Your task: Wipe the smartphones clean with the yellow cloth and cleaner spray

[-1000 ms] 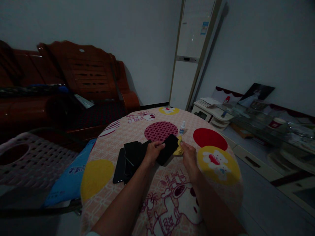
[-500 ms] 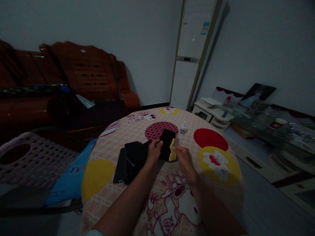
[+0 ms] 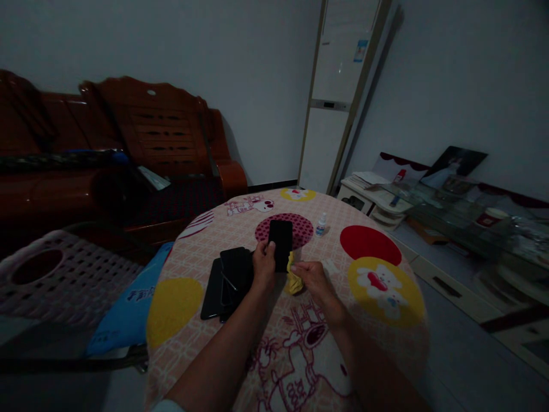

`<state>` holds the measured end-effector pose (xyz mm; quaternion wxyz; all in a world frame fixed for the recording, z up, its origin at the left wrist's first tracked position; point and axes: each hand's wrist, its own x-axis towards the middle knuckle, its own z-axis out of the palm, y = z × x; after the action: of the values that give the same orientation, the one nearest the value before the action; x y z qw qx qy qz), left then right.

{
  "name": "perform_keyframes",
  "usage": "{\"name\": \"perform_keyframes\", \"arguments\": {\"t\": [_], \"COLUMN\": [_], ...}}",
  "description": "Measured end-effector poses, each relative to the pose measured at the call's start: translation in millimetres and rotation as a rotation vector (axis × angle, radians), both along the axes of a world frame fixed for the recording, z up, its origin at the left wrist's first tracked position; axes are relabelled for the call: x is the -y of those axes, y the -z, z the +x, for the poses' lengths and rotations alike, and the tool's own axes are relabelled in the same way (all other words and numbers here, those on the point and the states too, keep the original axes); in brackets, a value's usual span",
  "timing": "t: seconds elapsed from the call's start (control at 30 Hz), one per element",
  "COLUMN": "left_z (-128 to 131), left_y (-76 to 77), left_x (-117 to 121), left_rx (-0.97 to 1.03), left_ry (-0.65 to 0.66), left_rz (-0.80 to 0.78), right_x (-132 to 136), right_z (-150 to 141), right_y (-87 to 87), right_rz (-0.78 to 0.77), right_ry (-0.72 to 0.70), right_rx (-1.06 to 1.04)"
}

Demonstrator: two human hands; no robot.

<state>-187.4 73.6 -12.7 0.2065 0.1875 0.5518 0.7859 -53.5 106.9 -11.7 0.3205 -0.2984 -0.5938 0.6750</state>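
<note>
My left hand point(image 3: 263, 264) is closed round the left edge of a black smartphone point(image 3: 281, 243), which it holds above the table. In my right hand point(image 3: 312, 276) a crumpled yellow cloth point(image 3: 294, 281) is pinched between thumb and fingers, by the phone's lower right edge. Left of my left hand lies a pile of dark, flat devices point(image 3: 235, 266), partly overlapping; a larger black tablet-like one point(image 3: 211, 297) is at its left. Past the phone, to the right, stands a small white bottle point(image 3: 321, 225) with a blue label.
A round table point(image 3: 240, 229) with a patterned cloth is before me. A carved wooden sofa point(image 3: 158, 131) stands behind left, a woven chair point(image 3: 81, 280) and blue bag point(image 3: 132, 303) at left. On the right is a low cabinet point(image 3: 446, 286) with a paper cup point(image 3: 491, 216).
The phone has shifted left and turned more upright. My right hand has drawn the yellow cloth down and left, and more of the cloth now hangs below the phone's edge.
</note>
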Motion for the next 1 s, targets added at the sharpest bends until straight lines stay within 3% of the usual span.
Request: {"name": "perform_keyframes", "arguments": {"t": [0.37, 0.63, 0.77, 1.0], "left_z": [3.8, 7.7, 4.0, 0.9], "left_y": [0.8, -19.6, -24.4, -17.4], "left_x": [0.8, 12.1, 15.8, 15.2], "left_rx": [-0.081, -0.075, -0.089, -0.087], "left_ry": [0.281, 0.464, 0.458, 0.565], "left_rz": [-0.035, -0.061, -0.124, -0.173], "right_x": [-14.7, -35.9, -48.2, -53.2], "right_z": [5.7, 18.5, 27.1, 35.0], "right_y": [-1.9, -1.6, -1.1, -3.0], "right_rz": [-0.054, -0.047, -0.084, -0.122], "right_ry": [0.181, 0.291, 0.285, 0.170], "right_rx": [-0.102, -0.188, -0.227, -0.201]}}
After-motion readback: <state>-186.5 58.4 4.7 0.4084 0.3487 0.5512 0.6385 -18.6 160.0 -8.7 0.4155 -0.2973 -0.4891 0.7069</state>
